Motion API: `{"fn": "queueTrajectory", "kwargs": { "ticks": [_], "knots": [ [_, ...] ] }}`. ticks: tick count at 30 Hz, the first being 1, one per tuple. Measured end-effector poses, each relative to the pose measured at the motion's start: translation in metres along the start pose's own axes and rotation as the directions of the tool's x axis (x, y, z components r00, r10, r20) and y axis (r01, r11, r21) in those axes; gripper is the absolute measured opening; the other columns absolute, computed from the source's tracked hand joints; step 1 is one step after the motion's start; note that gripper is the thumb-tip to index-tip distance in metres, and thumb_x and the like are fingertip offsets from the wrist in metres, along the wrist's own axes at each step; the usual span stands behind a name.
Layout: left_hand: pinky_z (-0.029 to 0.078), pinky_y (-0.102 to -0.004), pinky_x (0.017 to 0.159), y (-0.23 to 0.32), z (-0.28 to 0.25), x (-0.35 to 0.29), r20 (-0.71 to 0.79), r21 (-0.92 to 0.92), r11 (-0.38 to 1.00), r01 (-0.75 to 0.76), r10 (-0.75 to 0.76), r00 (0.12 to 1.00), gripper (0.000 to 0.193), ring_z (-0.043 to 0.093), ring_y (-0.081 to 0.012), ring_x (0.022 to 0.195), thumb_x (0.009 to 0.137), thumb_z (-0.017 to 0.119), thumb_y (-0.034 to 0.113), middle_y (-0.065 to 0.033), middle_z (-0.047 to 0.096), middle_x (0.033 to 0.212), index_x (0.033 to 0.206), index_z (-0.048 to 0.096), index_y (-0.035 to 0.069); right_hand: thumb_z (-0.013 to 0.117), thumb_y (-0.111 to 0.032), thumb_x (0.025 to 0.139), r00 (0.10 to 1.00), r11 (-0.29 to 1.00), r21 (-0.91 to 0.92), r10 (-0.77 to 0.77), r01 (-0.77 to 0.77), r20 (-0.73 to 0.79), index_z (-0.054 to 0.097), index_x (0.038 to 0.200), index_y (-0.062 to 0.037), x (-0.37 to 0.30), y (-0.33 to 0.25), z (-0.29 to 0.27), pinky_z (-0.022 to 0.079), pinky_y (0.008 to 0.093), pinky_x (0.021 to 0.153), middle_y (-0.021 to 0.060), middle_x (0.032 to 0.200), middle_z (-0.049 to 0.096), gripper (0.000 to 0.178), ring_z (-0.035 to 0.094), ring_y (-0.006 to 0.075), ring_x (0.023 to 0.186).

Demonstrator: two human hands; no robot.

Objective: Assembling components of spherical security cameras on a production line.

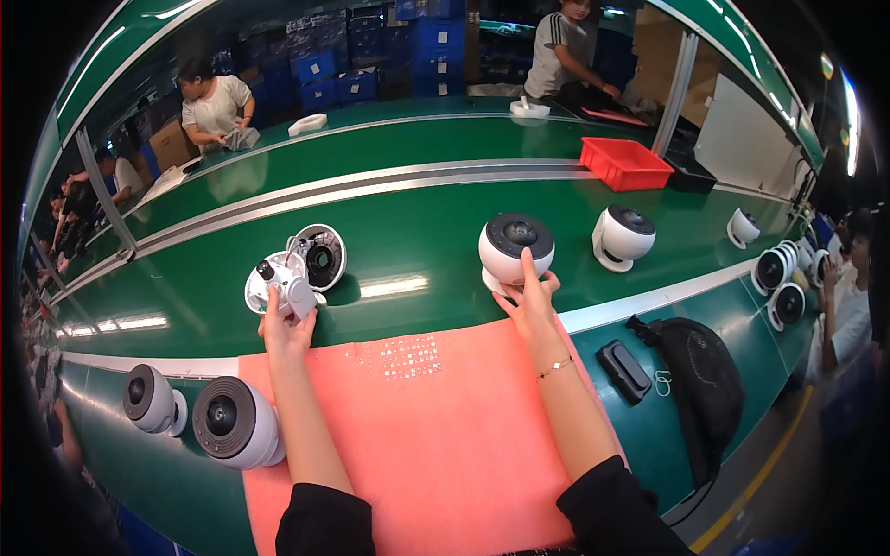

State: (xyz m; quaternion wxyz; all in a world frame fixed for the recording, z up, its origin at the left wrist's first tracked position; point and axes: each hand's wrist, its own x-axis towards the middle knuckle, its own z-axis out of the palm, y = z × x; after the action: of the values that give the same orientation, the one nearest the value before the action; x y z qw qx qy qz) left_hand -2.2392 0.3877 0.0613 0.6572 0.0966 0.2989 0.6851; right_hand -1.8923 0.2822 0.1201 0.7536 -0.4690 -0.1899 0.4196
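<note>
Head view: left hand (290, 329) gripping the white foot of an opened unit (263, 289), on the near part of the green bench (408, 218). Dark ring part (323, 258) just beyond, apparently joined by wires; presumably kept close to spare them strain. Right hand (530, 301) gripping a whole round unit (516, 243), index finger up its front, thumb low by the foot, probably to stop the heavy-looking ball tipping. Whether the bench bears its weight, cannot tell.

Pink mat (417, 454) between the forearms; small shiny bits (411, 359) in rows on it, likely laid so for easy picking, and easily scattered by a sleeve.

Around: two units (234, 422) at left, one at the mat's edge, crowding the left forearm; another unit (624, 236) right of the right hand. Red bin (625, 165) farther off. Black bag (695, 380) and black case (623, 371) limit elbow room at right. Co-workers (218, 102) across the bench, well apart.
</note>
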Motion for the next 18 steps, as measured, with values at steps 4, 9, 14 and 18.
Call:
{"fn": "queueTrajectory", "kwargs": {
  "ticks": [4, 9, 14, 18],
  "knots": [
    [0.038, -0.0500, 0.089, -0.005, 0.013, -0.020, -0.076, 0.194, 0.980, -0.049, 0.064, 0.995, 0.063, 0.046, -0.0371, 0.109, 0.078, 0.063, 0.048, -0.0201, 0.043, 0.122, 0.122, 0.034, 0.013, 0.066, -0.043, 0.077, 0.998, 0.997, 0.049, 0.056, -0.054, -0.040, 0.005, 0.125, -0.0070, -0.001, 0.003, -0.005, 0.047, 0.0448, 0.079, 0.0179, 0.122, 0.031, 0.086, 0.052, 0.0269, 0.095],
    [0.039, -0.0434, 0.084, -0.004, 0.017, -0.036, -0.100, 0.424, 0.906, -0.007, 0.054, 0.993, 0.066, 0.053, -0.0347, 0.102, 0.082, 0.051, 0.056, -0.0206, 0.040, 0.129, 0.123, 0.037, 0.006, 0.066, -0.038, 0.078, 0.995, 0.996, 0.070, 0.067, -0.062, -0.075, 0.009, 0.125, -0.0074, -0.005, 0.012, 0.000, 0.047, 0.0400, 0.067, 0.0160, 0.118, 0.033, 0.080, 0.053, 0.0229, 0.082],
    [0.035, -0.0193, 0.040, -0.001, 0.011, -0.025, -0.028, 0.712, 0.672, -0.204, 0.317, 0.948, 0.056, 0.065, -0.0227, 0.069, 0.084, 0.053, 0.047, -0.0176, 0.060, 0.100, 0.121, 0.039, 0.009, 0.065, -0.032, 0.079, 0.993, 0.996, 0.029, 0.086, -0.084, -0.082, 0.016, 0.122, -0.0078, -0.005, 0.023, 0.002, 0.044, 0.0389, 0.065, 0.0128, 0.120, 0.021, 0.070, 0.054, 0.0214, 0.079],
    [0.033, -0.0203, 0.036, -0.005, -0.005, -0.005, 0.044, 0.775, 0.542, -0.326, 0.468, 0.882, 0.053, 0.064, -0.0232, 0.059, 0.085, 0.053, 0.043, -0.0185, 0.063, 0.085, 0.124, 0.044, 0.009, 0.063, -0.028, 0.081, 0.993, 0.993, -0.041, 0.114, -0.114, -0.011, 0.022, 0.109, -0.0141, -0.020, 0.024, 0.017, 0.041, 0.0380, 0.069, 0.0112, 0.115, 0.033, 0.051, 0.051, 0.0223, 0.086]
  ]
}}
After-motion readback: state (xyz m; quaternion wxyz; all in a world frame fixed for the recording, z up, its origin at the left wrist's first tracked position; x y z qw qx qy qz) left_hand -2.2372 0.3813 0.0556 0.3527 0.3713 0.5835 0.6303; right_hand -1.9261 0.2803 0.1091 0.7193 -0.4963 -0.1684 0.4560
